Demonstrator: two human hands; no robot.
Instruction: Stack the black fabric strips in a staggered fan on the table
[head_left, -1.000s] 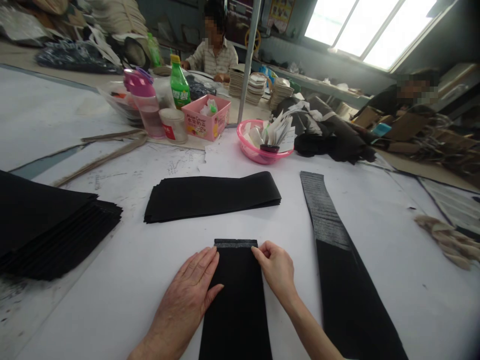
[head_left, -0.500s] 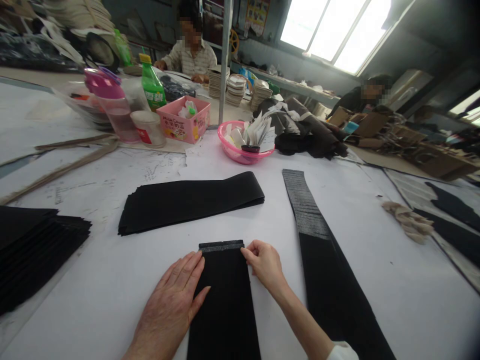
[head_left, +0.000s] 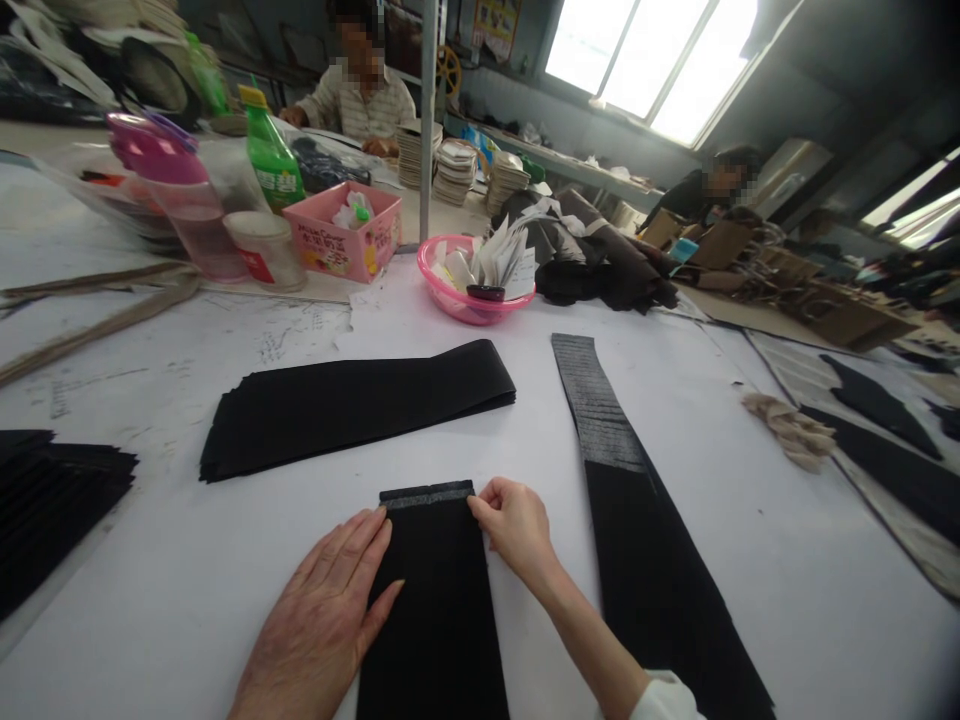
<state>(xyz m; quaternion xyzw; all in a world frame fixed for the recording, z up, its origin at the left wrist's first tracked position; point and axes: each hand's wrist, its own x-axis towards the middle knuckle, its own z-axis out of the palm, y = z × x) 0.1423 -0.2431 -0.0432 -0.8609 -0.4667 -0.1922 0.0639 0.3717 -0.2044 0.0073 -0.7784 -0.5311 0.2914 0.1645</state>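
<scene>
A black fabric-like strip (head_left: 439,610) lies lengthwise before me, with a narrow greyish band (head_left: 427,496) across its far end. My left hand (head_left: 319,605) rests flat on its left side, fingers stretched out and the fingertips near the far left corner. At the far right corner, my right hand (head_left: 517,525) pinches the strip's edge between thumb and forefinger. Beyond both hands lies a folded stack of black strips (head_left: 352,405). To the right are long overlapping black strips (head_left: 660,570), their far ends fanned into a grey striped area (head_left: 600,400).
Another dark stack (head_left: 60,520) sits at the left edge. Farther back stand a pink basin (head_left: 476,310) of papers, a pink box (head_left: 345,240), a green bottle (head_left: 271,155) and a purple-lidded jug (head_left: 191,220). A crumpled beige cloth (head_left: 791,430) lies right. Two people work beyond.
The view has swung slightly, so everything sits a little farther left in the picture. Both hands keep almost the same hold at the strip's far end.
</scene>
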